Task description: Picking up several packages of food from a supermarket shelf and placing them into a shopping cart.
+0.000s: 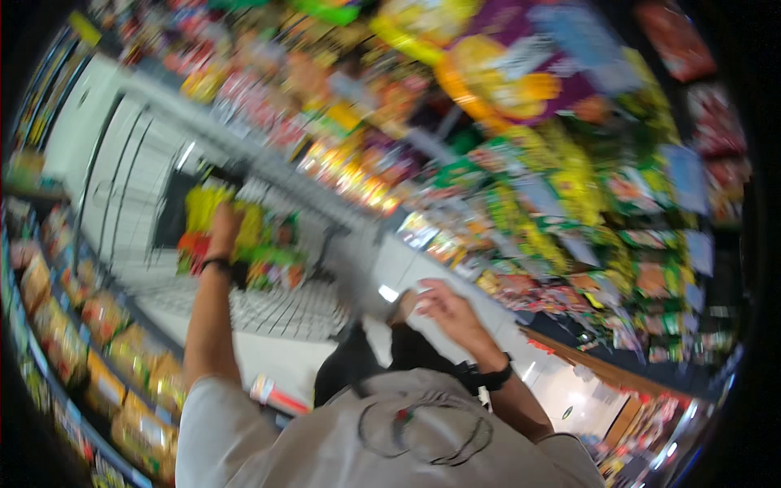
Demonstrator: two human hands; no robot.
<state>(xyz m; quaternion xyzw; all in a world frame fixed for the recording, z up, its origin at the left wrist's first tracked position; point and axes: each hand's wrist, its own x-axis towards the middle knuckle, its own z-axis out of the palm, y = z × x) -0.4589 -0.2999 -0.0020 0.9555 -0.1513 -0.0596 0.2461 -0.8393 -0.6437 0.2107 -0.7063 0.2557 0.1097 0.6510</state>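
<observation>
A wire shopping cart (287, 311) stands before me at the left. My left hand (226, 229) reaches over its basket, on or just above yellow bags (204, 207); motion blur hides whether the fingers grip one. Red and green packages (274, 268) lie beside them in the cart. My right hand (448, 308) is raised in front of my body, fingers apart and partly curled, with nothing seen in it. It is nearest to the lower edge of the snack shelves.
Shelves of packaged snacks (567, 177) run diagonally along the right and top. Another curved shelf with bagged goods (131, 354) borders the lower left. Pale floor tiles (406, 268) show between the cart and the right shelves.
</observation>
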